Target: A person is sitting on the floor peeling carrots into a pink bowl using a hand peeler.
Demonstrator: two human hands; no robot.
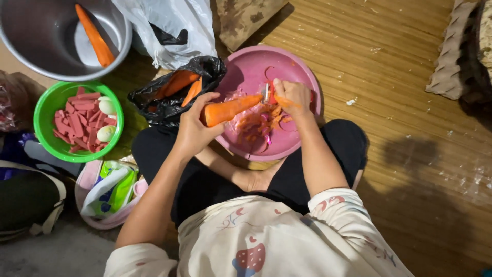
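Observation:
My left hand (pixel 193 125) grips the thick end of an orange carrot (pixel 230 109), held tip-out over a pink basin (pixel 302 77). My right hand (pixel 290 96) holds a small peeler (pixel 267 92) against the carrot's tip. Orange peelings (pixel 259 125) lie in the basin below. I sit cross-legged on the floor with the basin in front of my legs.
A black bag (pixel 205 69) with carrots (pixel 177 84) lies left of the basin. A metal pot (pixel 31 46) holds one peeled carrot (pixel 95 36). A green bowl (pixel 43 110) holds red sausage strips and eggs. A white plastic bag (pixel 174 20), a pink bag (pixel 87 184) and cardboard (pixel 456 51) lie around.

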